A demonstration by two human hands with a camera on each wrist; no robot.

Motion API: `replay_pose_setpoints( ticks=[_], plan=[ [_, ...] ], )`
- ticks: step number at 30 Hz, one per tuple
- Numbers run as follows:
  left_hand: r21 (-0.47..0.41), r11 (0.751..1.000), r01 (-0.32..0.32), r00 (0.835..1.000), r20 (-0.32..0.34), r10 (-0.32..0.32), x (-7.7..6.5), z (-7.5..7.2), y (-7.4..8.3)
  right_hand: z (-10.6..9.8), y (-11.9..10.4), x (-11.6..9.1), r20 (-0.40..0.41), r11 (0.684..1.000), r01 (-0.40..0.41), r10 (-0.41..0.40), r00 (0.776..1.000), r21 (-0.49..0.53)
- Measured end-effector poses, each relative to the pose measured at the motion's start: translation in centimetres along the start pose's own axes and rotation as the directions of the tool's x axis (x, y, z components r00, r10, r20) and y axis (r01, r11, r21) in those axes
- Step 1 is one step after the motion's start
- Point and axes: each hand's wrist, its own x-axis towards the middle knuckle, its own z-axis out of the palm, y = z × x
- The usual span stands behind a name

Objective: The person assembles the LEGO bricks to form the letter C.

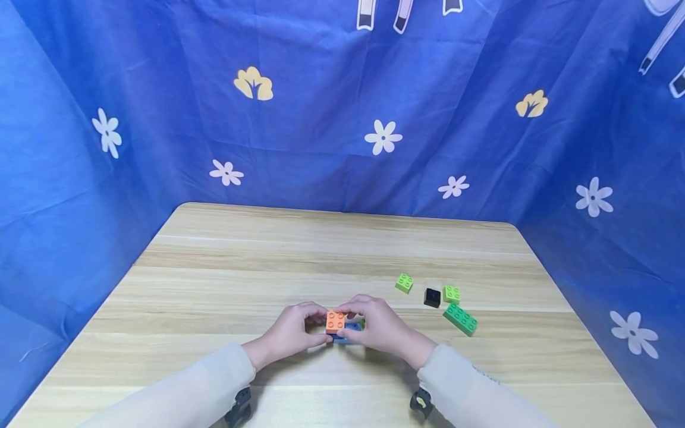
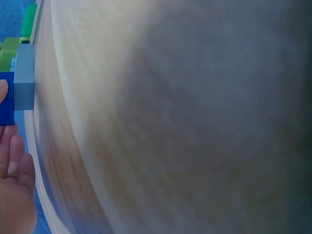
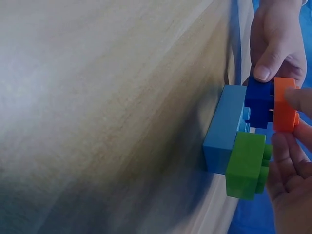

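A small stack of toy building bricks stands on the table in front of me. Its base is a long light blue brick point(image 3: 224, 124), with a dark blue brick point(image 3: 260, 101) on one end and a lime green brick point(image 3: 245, 165) on the other. Over the dark blue brick is an orange brick point(image 1: 335, 321), a narrow gap showing between the two in the right wrist view. My left hand point(image 1: 296, 328) holds the dark blue brick, thumb against its near side. My right hand point(image 1: 379, 326) pinches the orange brick between thumb and fingers.
To the right of the stack lie two lime green bricks, one farther left point(image 1: 404, 283) and one point(image 1: 452, 293) beside a black brick point(image 1: 432, 298). A longer green brick point(image 1: 460, 319) lies just nearer. Blue patterned cloth point(image 1: 321, 119) hangs around the wooden table point(image 1: 241, 261).
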Motion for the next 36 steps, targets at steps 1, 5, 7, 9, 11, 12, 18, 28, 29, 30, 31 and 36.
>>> replay_pose_setpoints(
  ticks=[1,5,7,9,11,12,18,28,29,30,31,36],
  plan=[
    [-0.001,1.0,-0.002,1.0,0.0,0.002,0.01,0.0,0.0,-0.06,-0.07,0.05,0.005,1.0,-0.001,0.001,1.0,-0.003],
    [-0.003,1.0,-0.005,1.0,-0.001,0.005,0.03,-0.04,0.02,-0.3,-0.33,0.29,0.024,1.0,-0.01,0.01,1.0,-0.018],
    [-0.003,1.0,-0.005,1.0,0.0,0.005,0.03,-0.05,0.05,-0.41,-0.44,0.4,0.031,1.0,-0.012,0.013,0.999,-0.022],
    [-0.002,1.0,-0.005,1.0,0.0,0.005,0.04,-0.04,0.07,-0.45,-0.48,0.46,0.035,1.0,-0.018,0.018,0.999,-0.023],
    [-0.002,1.0,-0.007,1.0,0.002,0.007,0.05,-0.03,0.07,-0.42,-0.48,0.5,0.038,0.999,-0.024,0.025,0.999,-0.021],
    [-0.002,1.0,-0.007,1.0,0.002,0.007,0.06,-0.02,0.06,-0.4,-0.48,0.51,0.039,0.999,-0.029,0.03,0.999,-0.019],
    [-0.005,1.0,-0.011,1.0,0.001,0.011,0.13,-0.04,0.04,-0.13,-0.36,0.53,0.024,0.999,-0.048,0.048,0.999,-0.004],
    [-0.022,1.0,-0.017,1.0,-0.027,0.016,0.14,-0.19,0.24,0.03,-0.03,0.38,0.002,0.999,-0.052,0.052,0.999,0.008],
    [-0.032,0.999,-0.017,0.999,-0.033,0.016,0.14,-0.21,0.26,0.03,-0.01,0.41,0.001,0.999,-0.05,0.05,0.999,0.009],
    [-0.039,0.999,-0.018,0.999,-0.039,0.016,0.14,-0.24,0.28,0.03,-0.01,0.44,0.001,0.999,-0.049,0.049,0.999,0.009],
    [-0.049,0.999,-0.019,0.999,-0.043,0.017,0.14,-0.25,0.29,0.03,-0.02,0.45,0.001,0.999,-0.048,0.048,0.999,0.009],
    [-0.072,0.997,-0.038,0.997,-0.067,0.033,0.21,-0.25,0.36,-0.01,-0.07,0.41,-0.002,0.999,-0.054,0.054,0.999,0.006]
  ],
)
